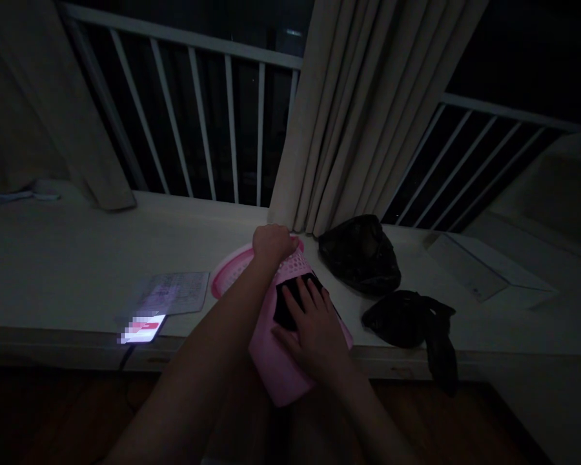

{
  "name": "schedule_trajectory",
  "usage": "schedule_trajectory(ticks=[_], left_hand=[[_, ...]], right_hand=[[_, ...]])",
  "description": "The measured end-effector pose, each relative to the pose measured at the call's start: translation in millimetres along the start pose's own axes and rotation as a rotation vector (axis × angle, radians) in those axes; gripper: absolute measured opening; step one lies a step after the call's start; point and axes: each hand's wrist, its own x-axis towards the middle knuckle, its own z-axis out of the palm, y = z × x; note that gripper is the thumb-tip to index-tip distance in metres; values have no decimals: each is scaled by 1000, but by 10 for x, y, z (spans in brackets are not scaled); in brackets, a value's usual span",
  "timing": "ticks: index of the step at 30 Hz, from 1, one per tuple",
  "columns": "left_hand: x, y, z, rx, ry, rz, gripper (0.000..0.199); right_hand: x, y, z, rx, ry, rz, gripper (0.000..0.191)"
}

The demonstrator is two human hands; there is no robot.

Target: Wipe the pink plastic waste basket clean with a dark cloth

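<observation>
A pink plastic basket (223, 276) with a lattice of holes sits on the white ledge. My left hand (274, 241) is closed over its far rim, with the fingers curled and partly hidden. Draped from the basket toward me and past the ledge edge is a pink sheet-like piece (281, 378), cloth or thin plastic, I cannot tell which. On it lies a black patch or cloth (285, 309). My right hand (314, 326) rests palm down on the black area, its fingers spread. My left forearm covers part of the basket.
Two black plastic bags, a larger one (361, 253) and a knotted one (399, 318), sit to the right, near a white box (489, 271). At left lie a printed paper (174, 292) and a lit phone (145, 328) with a cable. Curtains (363, 116) and white railings (230, 123) stand behind.
</observation>
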Motion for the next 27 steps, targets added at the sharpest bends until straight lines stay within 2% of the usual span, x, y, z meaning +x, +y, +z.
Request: schedule_trajectory(ticks=[4, 7, 17, 23, 27], left_hand=[[-18, -15, -16, 12, 3, 4, 56], [-18, -12, -18, 24, 5, 14, 57], [-107, -70, -51, 43, 10, 11, 57], [-159, -99, -88, 56, -6, 8, 56], [-192, -141, -113, 61, -26, 2, 59]], right_hand=[[-62, -85, 16, 43, -43, -149, 77], [-95, -121, 10, 58, -56, -195, 75], [-108, -202, 32, 72, -19, -147, 65], [-122, -218, 97, 87, 39, -48, 62], [-143, -272, 103, 67, 48, -61, 63]])
